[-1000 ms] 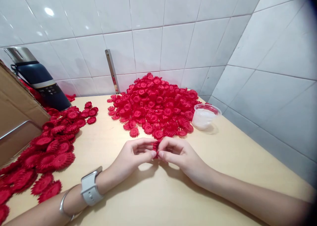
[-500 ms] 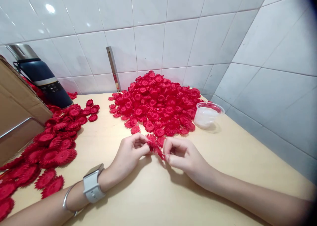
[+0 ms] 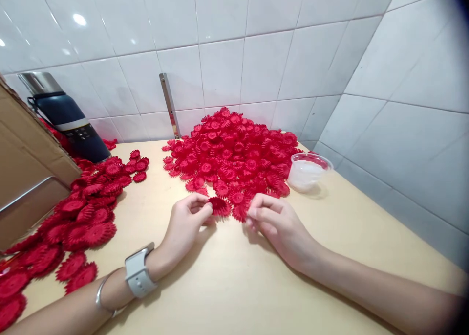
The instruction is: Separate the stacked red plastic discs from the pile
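My left hand [image 3: 188, 222] pinches a red fringed fabric disc [image 3: 220, 207] at its left edge, just in front of the pile. My right hand [image 3: 276, 225] has thumb and fingers closed together to the right of that disc. Another red fringed disc [image 3: 240, 212] lies right beside its fingertips; whether the fingers grip it or something smaller is hidden. Beyond both hands rises a big heap of similar red discs [image 3: 234, 154], some showing a lighter round centre.
A clear plastic cup [image 3: 308, 174] with whitish contents stands right of the heap. Larger red discs [image 3: 88, 212] spread along the left, beside a cardboard box [image 3: 32, 164] and a dark blue bottle [image 3: 73, 120]. A metal strip [image 3: 169, 105] leans on the tiled wall [image 3: 220, 66].
My hands have drawn slightly apart. The disc in my left hand has shifted left and away from my right fingertips, which have risen a little. The view has tilted slightly.
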`<move>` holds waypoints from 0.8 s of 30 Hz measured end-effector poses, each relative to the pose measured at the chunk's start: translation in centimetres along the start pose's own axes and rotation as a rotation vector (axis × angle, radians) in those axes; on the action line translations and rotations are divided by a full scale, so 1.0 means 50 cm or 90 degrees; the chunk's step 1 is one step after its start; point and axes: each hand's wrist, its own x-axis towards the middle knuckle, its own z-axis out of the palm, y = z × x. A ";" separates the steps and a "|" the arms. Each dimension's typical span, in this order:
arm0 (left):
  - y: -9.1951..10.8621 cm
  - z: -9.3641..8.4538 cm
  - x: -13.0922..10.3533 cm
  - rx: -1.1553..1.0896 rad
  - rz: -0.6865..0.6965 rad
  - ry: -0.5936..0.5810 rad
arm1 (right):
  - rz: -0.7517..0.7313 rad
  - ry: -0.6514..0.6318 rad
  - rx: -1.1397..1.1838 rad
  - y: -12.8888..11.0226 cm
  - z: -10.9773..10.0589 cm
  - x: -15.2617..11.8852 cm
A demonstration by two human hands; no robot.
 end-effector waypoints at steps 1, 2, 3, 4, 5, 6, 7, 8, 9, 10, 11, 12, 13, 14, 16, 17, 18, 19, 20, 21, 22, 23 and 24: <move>0.003 0.001 -0.001 0.000 -0.004 -0.002 | 0.010 0.025 0.016 -0.001 -0.002 0.004; 0.005 0.002 -0.002 -0.001 -0.009 -0.005 | 0.013 0.039 0.027 -0.001 -0.004 0.008; 0.007 0.003 -0.003 -0.004 -0.013 -0.009 | 0.013 0.045 0.030 -0.001 -0.005 0.011; 0.009 0.004 -0.003 -0.009 -0.019 -0.012 | 0.010 0.048 0.026 -0.001 -0.005 0.012; 0.011 0.004 -0.003 -0.015 -0.024 -0.013 | 0.006 0.051 0.013 0.000 -0.005 0.013; 0.012 0.004 -0.002 -0.021 -0.028 -0.012 | -0.003 0.061 -0.007 0.001 -0.005 0.013; 0.012 0.004 -0.002 -0.027 -0.032 -0.010 | -0.018 0.082 -0.031 0.002 -0.004 0.013; 0.012 0.004 -0.001 -0.033 -0.033 -0.010 | -0.042 0.115 -0.058 0.003 -0.003 0.011; 0.012 0.004 0.000 -0.037 -0.033 -0.011 | -0.076 0.154 -0.084 0.003 -0.001 0.009; 0.011 0.003 0.000 -0.038 -0.035 -0.014 | -0.115 0.192 -0.108 0.004 0.001 0.006; 0.010 0.003 0.000 -0.038 -0.037 -0.018 | -0.153 0.214 -0.130 0.004 0.002 0.003; 0.010 0.003 -0.001 -0.038 -0.039 -0.024 | -0.185 0.212 -0.155 0.004 0.004 -0.002; 0.009 0.004 -0.002 -0.038 -0.039 -0.033 | -0.208 0.178 -0.187 0.005 0.006 -0.006; 0.009 0.004 -0.004 -0.040 -0.036 -0.043 | -0.220 0.119 -0.227 0.005 0.007 -0.011; 0.009 0.005 -0.009 -0.039 -0.023 -0.070 | -0.219 -0.021 -0.313 0.005 0.009 -0.018; 0.009 0.006 -0.012 -0.034 -0.017 -0.085 | -0.208 -0.072 -0.345 0.004 0.009 -0.019; 0.010 0.007 -0.015 -0.027 -0.012 -0.098 | -0.191 -0.096 -0.361 0.004 0.009 -0.019; 0.010 0.007 -0.017 -0.020 -0.010 -0.110 | -0.169 -0.090 -0.361 0.004 0.009 -0.017; 0.011 0.007 -0.019 -0.015 -0.010 -0.119 | -0.144 -0.062 -0.348 0.003 0.008 -0.014; 0.011 0.008 -0.019 -0.012 -0.012 -0.124 | -0.116 -0.026 -0.330 0.003 0.008 -0.010; 0.012 0.008 -0.020 -0.014 -0.013 -0.126 | -0.091 0.007 -0.311 0.002 0.008 -0.006; 0.013 0.008 -0.019 -0.018 -0.015 -0.127 | -0.073 0.031 -0.295 0.001 0.008 -0.003; 0.014 0.008 -0.019 -0.024 -0.017 -0.128 | -0.061 0.042 -0.285 0.000 0.009 0.000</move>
